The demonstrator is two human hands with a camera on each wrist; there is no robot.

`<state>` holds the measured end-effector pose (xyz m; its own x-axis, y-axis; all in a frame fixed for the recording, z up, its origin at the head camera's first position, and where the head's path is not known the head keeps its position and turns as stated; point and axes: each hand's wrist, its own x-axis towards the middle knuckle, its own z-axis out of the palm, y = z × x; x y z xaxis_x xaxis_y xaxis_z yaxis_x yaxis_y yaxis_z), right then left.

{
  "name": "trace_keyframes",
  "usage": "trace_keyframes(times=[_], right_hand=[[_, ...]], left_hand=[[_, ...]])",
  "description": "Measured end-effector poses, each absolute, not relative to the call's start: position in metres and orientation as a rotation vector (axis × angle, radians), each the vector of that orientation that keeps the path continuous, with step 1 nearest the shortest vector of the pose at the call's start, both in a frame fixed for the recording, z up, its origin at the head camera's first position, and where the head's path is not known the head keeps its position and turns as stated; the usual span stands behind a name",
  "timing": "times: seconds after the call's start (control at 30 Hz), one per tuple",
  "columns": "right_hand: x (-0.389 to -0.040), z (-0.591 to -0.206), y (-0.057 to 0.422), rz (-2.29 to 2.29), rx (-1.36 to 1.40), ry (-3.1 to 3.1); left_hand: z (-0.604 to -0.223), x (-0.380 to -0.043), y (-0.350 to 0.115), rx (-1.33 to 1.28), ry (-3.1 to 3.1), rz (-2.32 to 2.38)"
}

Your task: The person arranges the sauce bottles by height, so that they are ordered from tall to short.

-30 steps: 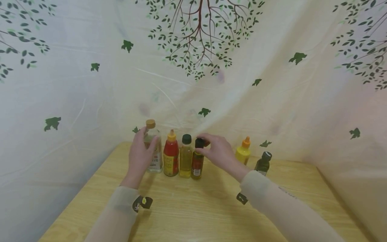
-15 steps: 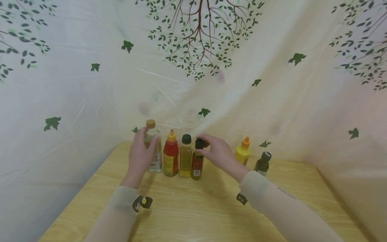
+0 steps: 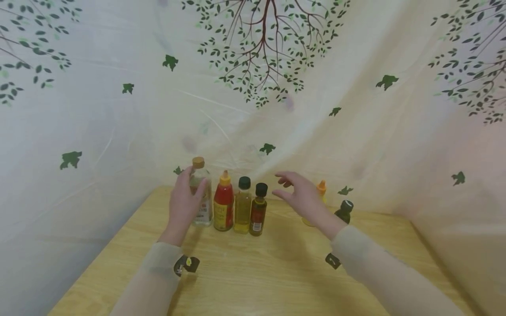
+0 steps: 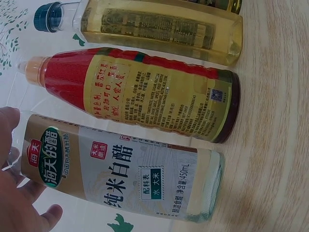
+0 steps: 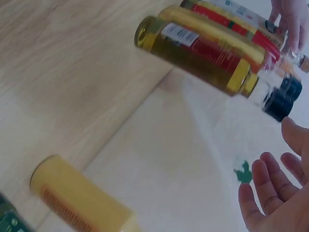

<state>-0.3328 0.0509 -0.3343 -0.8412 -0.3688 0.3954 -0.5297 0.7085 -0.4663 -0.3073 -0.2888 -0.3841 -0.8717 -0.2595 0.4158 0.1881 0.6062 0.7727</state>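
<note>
My left hand (image 3: 183,197) loosely holds the upper part of a clear white rice vinegar bottle (image 4: 130,169) with an orange-brown cap, thumb on one side and fingers on the other. Right of it, upright in a row, stand a red ketchup squeeze bottle (image 3: 223,206), a pale yellow oil bottle (image 3: 242,210) with a dark green cap, and a small dark-capped oil bottle (image 3: 258,215) with a red label. My right hand (image 3: 302,197) is apart from the row, fingers spread and slightly bent, with nothing between them. It is nearest to the small oil bottle's cap.
Behind my right forearm stand a yellow squeeze bottle (image 5: 79,195) with an orange tip, partly hidden, and a dark green bottle (image 3: 345,213). All stand on a light wooden table (image 3: 245,272). A white cloth printed with trees and leaves (image 3: 221,127) hangs behind.
My right hand has let go of the small oil bottle's cap and moved right, now covering part of the yellow bottle. The left hand stays at the vinegar bottle.
</note>
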Motion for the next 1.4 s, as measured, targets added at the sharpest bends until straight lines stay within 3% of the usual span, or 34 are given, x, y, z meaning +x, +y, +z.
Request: trace_keyframes(times=[0.53,1.4], right_hand=[[-0.345,-0.344,0.113,0.682,0.603,-2.676],[-0.349,-0.34,0.139,0.619,0.528,-2.653]], left_hand=[[-0.386,-0.305,-0.289,0.048,-2.338,-1.179],[-0.385,-0.306,-0.289,0.045,-2.344,-1.175]])
